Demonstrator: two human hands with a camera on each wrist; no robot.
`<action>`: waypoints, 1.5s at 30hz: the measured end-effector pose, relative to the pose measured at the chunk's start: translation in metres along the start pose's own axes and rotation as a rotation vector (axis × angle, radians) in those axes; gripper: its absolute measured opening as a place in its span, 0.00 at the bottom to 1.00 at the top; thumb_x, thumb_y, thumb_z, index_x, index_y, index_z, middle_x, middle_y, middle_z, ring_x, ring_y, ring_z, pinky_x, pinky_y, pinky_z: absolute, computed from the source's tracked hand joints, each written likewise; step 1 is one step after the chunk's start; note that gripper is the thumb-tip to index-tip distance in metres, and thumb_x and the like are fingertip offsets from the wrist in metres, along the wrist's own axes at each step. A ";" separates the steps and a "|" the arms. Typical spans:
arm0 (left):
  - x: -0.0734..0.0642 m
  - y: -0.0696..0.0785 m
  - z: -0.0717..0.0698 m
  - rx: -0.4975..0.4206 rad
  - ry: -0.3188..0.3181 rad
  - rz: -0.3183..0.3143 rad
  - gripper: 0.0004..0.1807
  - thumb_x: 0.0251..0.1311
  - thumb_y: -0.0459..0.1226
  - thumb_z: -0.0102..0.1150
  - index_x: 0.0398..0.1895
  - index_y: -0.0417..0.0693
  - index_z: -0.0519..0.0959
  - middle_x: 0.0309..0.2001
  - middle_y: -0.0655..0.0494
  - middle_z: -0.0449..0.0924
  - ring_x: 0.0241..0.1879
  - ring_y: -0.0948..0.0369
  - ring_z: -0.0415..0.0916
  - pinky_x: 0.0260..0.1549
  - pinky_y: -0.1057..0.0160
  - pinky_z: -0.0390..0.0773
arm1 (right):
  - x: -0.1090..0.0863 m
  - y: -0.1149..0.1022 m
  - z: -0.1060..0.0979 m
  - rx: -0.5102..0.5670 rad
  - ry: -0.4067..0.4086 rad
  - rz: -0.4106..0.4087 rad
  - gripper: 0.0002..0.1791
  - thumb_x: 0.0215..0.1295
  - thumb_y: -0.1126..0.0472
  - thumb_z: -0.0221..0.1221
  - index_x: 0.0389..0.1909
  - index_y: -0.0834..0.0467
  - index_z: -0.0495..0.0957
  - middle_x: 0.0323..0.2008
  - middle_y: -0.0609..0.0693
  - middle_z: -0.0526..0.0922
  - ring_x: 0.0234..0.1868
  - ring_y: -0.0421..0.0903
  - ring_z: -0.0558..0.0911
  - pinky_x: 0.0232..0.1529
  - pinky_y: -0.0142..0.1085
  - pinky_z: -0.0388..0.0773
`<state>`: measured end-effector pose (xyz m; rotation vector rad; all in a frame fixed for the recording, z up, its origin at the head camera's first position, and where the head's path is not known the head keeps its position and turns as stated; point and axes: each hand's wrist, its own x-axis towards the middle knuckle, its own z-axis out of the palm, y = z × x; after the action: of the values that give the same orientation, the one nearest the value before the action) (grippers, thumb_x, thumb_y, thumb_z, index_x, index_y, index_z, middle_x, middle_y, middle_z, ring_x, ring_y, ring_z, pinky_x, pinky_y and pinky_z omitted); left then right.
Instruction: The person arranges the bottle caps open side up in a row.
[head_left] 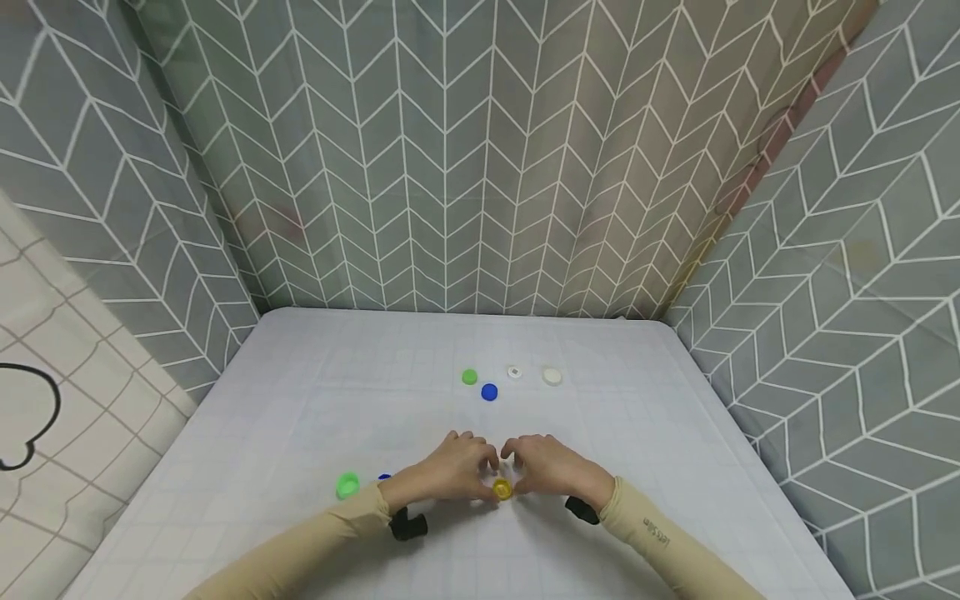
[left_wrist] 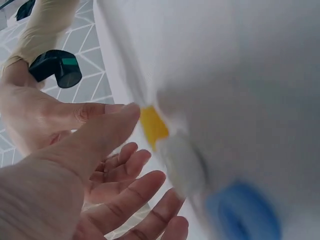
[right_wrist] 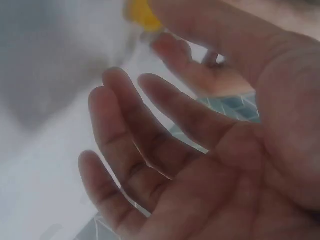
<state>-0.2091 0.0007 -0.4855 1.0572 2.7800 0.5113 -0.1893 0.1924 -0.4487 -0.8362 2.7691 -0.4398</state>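
Note:
A small round yellow cap (head_left: 502, 489) lies on the white table between my two hands. My left hand (head_left: 459, 468) is at its left, the thumb tip right at the cap's edge and the other fingers loosely bent beyond it. From the other side my right hand (head_left: 553, 465) comes close, thumb toward the cap. In the left wrist view the yellow cap (left_wrist: 153, 126) shows at the thumb tips, with a blurred white round piece (left_wrist: 182, 165) and a blue ring-shaped piece (left_wrist: 245, 212) past it. The right wrist view has loosely spread fingers (right_wrist: 142, 120) with nothing gripped.
Farther back on the table (head_left: 315, 375) lie a green cap (head_left: 469, 377), a blue cap (head_left: 489, 392), a small white piece (head_left: 513, 372) and a white disc (head_left: 552, 377). A green ring-shaped cap (head_left: 347, 485) sits left of my left wrist, beside a partly hidden blue piece (head_left: 385, 477).

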 end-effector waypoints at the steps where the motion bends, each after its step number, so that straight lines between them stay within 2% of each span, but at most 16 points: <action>1: 0.000 -0.001 -0.003 -0.007 0.001 -0.005 0.21 0.42 0.57 0.73 0.37 0.59 0.83 0.32 0.67 0.78 0.34 0.67 0.67 0.38 0.64 0.62 | 0.001 0.001 -0.002 0.018 0.009 0.001 0.24 0.47 0.61 0.73 0.47 0.61 0.79 0.35 0.51 0.83 0.36 0.44 0.78 0.40 0.40 0.76; 6: 0.004 -0.010 -0.018 -0.052 0.027 -0.036 0.22 0.46 0.58 0.70 0.40 0.57 0.83 0.35 0.65 0.81 0.39 0.65 0.72 0.44 0.58 0.65 | 0.010 0.005 -0.014 0.134 0.072 0.006 0.23 0.51 0.65 0.71 0.48 0.65 0.77 0.38 0.57 0.82 0.38 0.49 0.80 0.38 0.41 0.78; 15: 0.010 -0.021 -0.049 -0.101 0.081 -0.034 0.23 0.51 0.54 0.69 0.43 0.49 0.83 0.40 0.55 0.84 0.45 0.57 0.77 0.50 0.46 0.68 | 0.025 0.010 -0.026 0.173 0.186 0.019 0.22 0.53 0.65 0.69 0.49 0.66 0.77 0.40 0.59 0.83 0.39 0.51 0.82 0.36 0.37 0.78; 24: 0.031 -0.033 -0.059 -0.085 0.135 -0.111 0.23 0.51 0.48 0.71 0.45 0.44 0.82 0.40 0.51 0.84 0.42 0.55 0.77 0.52 0.42 0.67 | 0.051 0.025 -0.032 0.218 0.322 0.117 0.25 0.54 0.64 0.69 0.54 0.63 0.76 0.44 0.60 0.82 0.40 0.50 0.82 0.39 0.39 0.80; 27: 0.042 -0.042 -0.061 -0.090 0.140 -0.135 0.23 0.52 0.47 0.71 0.47 0.44 0.81 0.39 0.51 0.84 0.39 0.56 0.79 0.50 0.46 0.71 | 0.060 0.031 -0.032 0.231 0.342 0.150 0.26 0.55 0.63 0.69 0.56 0.61 0.76 0.45 0.60 0.82 0.41 0.49 0.82 0.39 0.40 0.81; 31: 0.054 -0.054 -0.062 -0.138 0.121 -0.181 0.25 0.52 0.46 0.70 0.51 0.43 0.79 0.36 0.52 0.84 0.32 0.60 0.79 0.37 0.59 0.77 | 0.072 0.039 -0.029 0.263 0.342 0.172 0.27 0.55 0.62 0.69 0.57 0.62 0.75 0.44 0.60 0.83 0.39 0.49 0.82 0.38 0.39 0.81; 34: 0.062 -0.064 -0.058 -0.190 0.102 -0.205 0.27 0.52 0.45 0.70 0.53 0.42 0.78 0.34 0.53 0.83 0.29 0.61 0.78 0.30 0.63 0.77 | 0.081 0.044 -0.025 0.288 0.336 0.190 0.27 0.55 0.63 0.69 0.56 0.63 0.75 0.43 0.61 0.83 0.38 0.49 0.83 0.36 0.38 0.80; 41: 0.080 -0.080 -0.042 -0.257 0.052 -0.255 0.28 0.52 0.41 0.71 0.57 0.42 0.77 0.38 0.49 0.84 0.36 0.59 0.79 0.35 0.61 0.79 | 0.098 0.052 -0.014 0.329 0.291 0.268 0.26 0.57 0.62 0.67 0.57 0.63 0.76 0.42 0.59 0.83 0.37 0.47 0.81 0.36 0.37 0.79; 45: 0.086 -0.084 -0.035 -0.261 0.051 -0.253 0.27 0.53 0.39 0.70 0.57 0.42 0.77 0.39 0.50 0.83 0.36 0.59 0.78 0.36 0.62 0.78 | 0.104 0.058 -0.010 0.360 0.276 0.268 0.25 0.56 0.62 0.67 0.55 0.66 0.77 0.38 0.57 0.83 0.35 0.47 0.80 0.36 0.37 0.78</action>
<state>-0.3337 -0.0098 -0.4819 0.6365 2.7349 0.8458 -0.3062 0.1815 -0.4712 -0.3364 2.8516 -1.0266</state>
